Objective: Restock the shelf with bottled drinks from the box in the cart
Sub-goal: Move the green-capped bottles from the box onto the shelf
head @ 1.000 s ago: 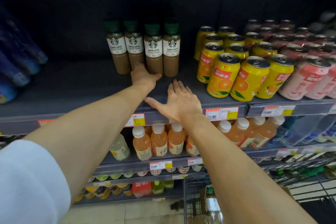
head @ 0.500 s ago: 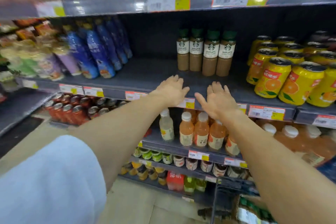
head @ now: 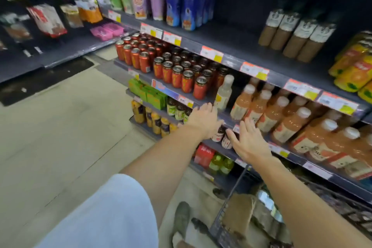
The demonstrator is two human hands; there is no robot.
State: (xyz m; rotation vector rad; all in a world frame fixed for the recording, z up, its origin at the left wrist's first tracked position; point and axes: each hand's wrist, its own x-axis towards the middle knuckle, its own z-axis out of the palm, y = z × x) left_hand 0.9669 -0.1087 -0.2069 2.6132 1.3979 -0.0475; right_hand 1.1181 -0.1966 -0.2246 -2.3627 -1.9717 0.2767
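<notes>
Orange bottles [head: 289,125] behind empty right hand [head: 248,143]

Even overhead store light, motion blur throughout — heaviest at right, wide-angle bending at edges, shelf recesses dim.

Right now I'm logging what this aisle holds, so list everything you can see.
Coffee bottles: four, brown with white labels, upper shelf, right.
Blue bottles: several, blue, upper shelf, left of the coffee.
Orange cans: several, yellow-orange, far right.
Red cans: many, red, second shelf.
Peach bottles: many, orange-pink with white caps, second shelf, right.
Pale bottle: one, whitish, beside the peach bottles.
Green boxes: several, third shelf.
Snack bags: many, mixed colours, left rack.
Cart: one, dark wire, bottom right.
Box: one, brown cardboard, inside the cart.
Left hand: open, empty.
Right hand: open, empty.
</notes>
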